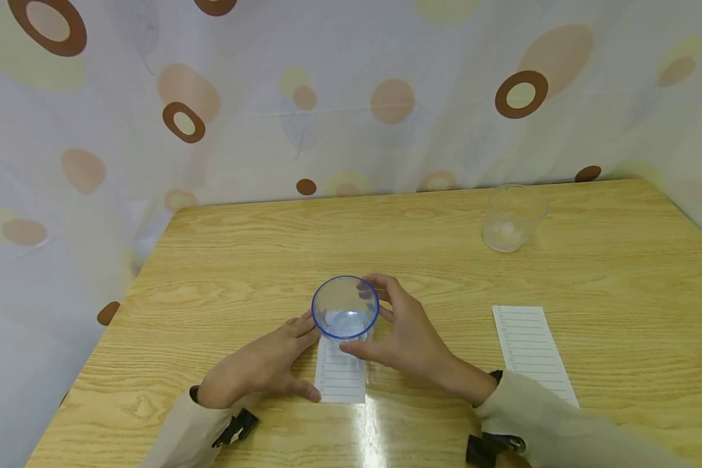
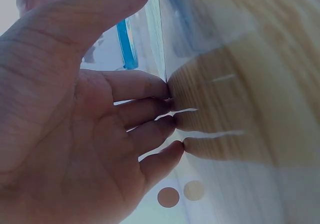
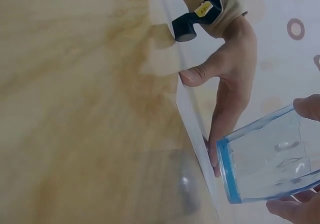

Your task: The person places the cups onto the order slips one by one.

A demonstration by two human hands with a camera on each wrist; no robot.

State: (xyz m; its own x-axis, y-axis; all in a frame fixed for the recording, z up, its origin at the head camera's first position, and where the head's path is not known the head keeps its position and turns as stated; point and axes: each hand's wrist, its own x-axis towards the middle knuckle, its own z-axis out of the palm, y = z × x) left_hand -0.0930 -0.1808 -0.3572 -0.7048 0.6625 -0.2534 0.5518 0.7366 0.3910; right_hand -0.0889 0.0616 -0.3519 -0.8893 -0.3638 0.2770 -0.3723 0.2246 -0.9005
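My right hand (image 1: 406,331) grips a clear cup (image 1: 346,330) from its right side, thumb in front and fingers behind. The cup's edge looks blue in the head view. In the right wrist view a blue band (image 3: 229,171) marks its lower end, close over the table. Beneath and in front of it lies a narrow lined paper slip (image 1: 342,380). My left hand (image 1: 263,364) is at the slip's left side, thumb by its near left corner. Its extended fingertips (image 2: 175,146) rest on the table in the left wrist view, partly behind the cup from above.
A second lined slip (image 1: 532,351) lies to the right, close to my right sleeve (image 1: 538,409). Toward the far right stands a clear mug (image 1: 506,224) with a handle. A patterned curtain (image 1: 351,97) hangs behind the wooden table (image 1: 257,253).
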